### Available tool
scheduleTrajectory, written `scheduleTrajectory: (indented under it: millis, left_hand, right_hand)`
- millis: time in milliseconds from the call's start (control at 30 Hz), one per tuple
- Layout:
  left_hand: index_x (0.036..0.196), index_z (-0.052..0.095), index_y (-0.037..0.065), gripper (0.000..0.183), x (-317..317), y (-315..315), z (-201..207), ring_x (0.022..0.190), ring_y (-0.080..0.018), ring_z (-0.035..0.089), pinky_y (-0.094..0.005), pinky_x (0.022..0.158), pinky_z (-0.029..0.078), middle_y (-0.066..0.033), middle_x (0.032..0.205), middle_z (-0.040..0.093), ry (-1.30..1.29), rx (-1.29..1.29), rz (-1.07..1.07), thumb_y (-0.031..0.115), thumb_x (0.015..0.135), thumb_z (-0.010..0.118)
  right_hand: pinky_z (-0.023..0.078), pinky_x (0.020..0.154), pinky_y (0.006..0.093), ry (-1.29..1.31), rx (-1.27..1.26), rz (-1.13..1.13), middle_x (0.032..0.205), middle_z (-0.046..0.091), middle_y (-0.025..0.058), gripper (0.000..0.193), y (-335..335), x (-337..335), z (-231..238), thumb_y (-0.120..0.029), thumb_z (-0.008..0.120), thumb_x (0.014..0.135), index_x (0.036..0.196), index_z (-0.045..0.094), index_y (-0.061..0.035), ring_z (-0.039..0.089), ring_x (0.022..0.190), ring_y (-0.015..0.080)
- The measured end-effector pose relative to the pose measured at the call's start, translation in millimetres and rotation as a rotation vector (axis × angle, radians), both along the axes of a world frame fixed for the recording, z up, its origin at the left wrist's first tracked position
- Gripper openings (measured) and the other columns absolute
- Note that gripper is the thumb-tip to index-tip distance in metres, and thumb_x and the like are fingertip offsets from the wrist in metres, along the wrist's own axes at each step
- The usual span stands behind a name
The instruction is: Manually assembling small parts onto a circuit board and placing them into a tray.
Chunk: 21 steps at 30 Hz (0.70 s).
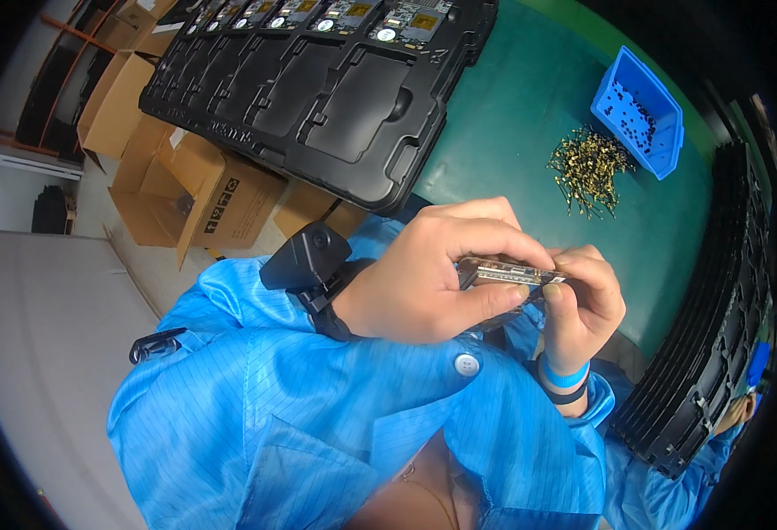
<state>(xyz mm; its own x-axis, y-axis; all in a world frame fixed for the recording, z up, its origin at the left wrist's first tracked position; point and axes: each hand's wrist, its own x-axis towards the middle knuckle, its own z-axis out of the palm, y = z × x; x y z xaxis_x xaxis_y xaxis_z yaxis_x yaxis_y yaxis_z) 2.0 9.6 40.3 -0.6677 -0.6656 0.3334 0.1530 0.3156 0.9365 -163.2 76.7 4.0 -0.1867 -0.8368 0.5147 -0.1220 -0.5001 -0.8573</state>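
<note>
A small circuit board (pixel 505 275), seen nearly edge-on with a pale, metallic strip along its side, is held up in front of my chest. My left hand (pixel 419 269) grips it between thumb and fingers by its left part and long edges. At the right end of the board, my right hand (pixel 590 296) pinches with thumb and forefinger. Whether a smaller part sits in that pinch is hidden by the fingertips. Beyond my hands, a pile of small gold-coloured cable-like pieces (pixel 590 168) lies on the green table mat (pixel 503 132).
A black moulded tray (pixel 344 106) at the far left carries several circuit boards (pixel 411 22) along its far row. Beside the pile stands a blue bin (pixel 662 146) with small dark parts. Stacked black trays (pixel 702 327) line the right; open cardboard boxes (pixel 199 190) stand left.
</note>
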Motion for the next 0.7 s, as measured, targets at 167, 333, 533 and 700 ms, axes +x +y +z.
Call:
scheduleTrajectory:
  millis: [167, 333, 533, 700]
  left_hand:
    - [0.094, 0.062, -0.002, 0.023, -0.7, -2.6, -2.7, 0.073, -0.0134, 0.051, -0.0241, 0.063, 0.039, -0.0082, 0.083, 0.055, -0.005, 0.153, -0.080, 0.009, 0.074, 0.063]
    - [0.093, 0.062, -0.002, 0.023, -0.4, -4.3, -5.4, 0.077, -0.0137, 0.050, -0.0240, 0.068, 0.038, -0.0079, 0.083, 0.054, 0.027, 0.239, -0.139, 0.012, 0.075, 0.063]
    - [0.116, 0.046, -0.002, 0.047, 0.7, 0.3, -3.8, 0.093, -0.0149, 0.050, -0.0282, 0.082, 0.040, -0.0084, 0.099, 0.053, -0.018, 0.460, -0.162, 0.012, 0.075, 0.065]
    - [0.124, 0.036, -0.002, 0.058, 12.4, -1.9, -5.6, 0.100, -0.0167, 0.050, -0.0310, 0.086, 0.041, -0.0111, 0.112, 0.052, -0.276, 0.329, -0.306, 0.010, 0.075, 0.065]
  right_hand:
    - [0.045, 0.065, 0.0252, -0.151, -0.039, -0.021, 0.080, 0.060, 0.0108, 0.029, 1.4, 6.9, 0.1, 0.001, 0.067, 0.071, 0.096, 0.053, 0.0030, 0.057, 0.073, 0.0155]
    - [0.045, 0.065, 0.0237, -0.174, 0.017, 0.028, 0.081, 0.060, 0.0116, 0.027, 4.2, 5.4, 2.7, 0.002, 0.067, 0.071, 0.095, 0.054, 0.0031, 0.057, 0.073, 0.0143]
    - [0.044, 0.065, 0.0204, -0.223, 0.125, -0.091, 0.080, 0.058, 0.0060, 0.024, 1.2, 3.1, 3.9, 0.003, 0.064, 0.073, 0.095, 0.054, 0.0019, 0.055, 0.072, 0.0100]
    - [0.042, 0.063, 0.0178, -0.432, 0.165, -0.115, 0.079, 0.056, 0.0011, 0.023, -0.2, 0.2, 7.6, 0.002, 0.063, 0.076, 0.097, 0.054, 0.0002, 0.051, 0.070, 0.0055]
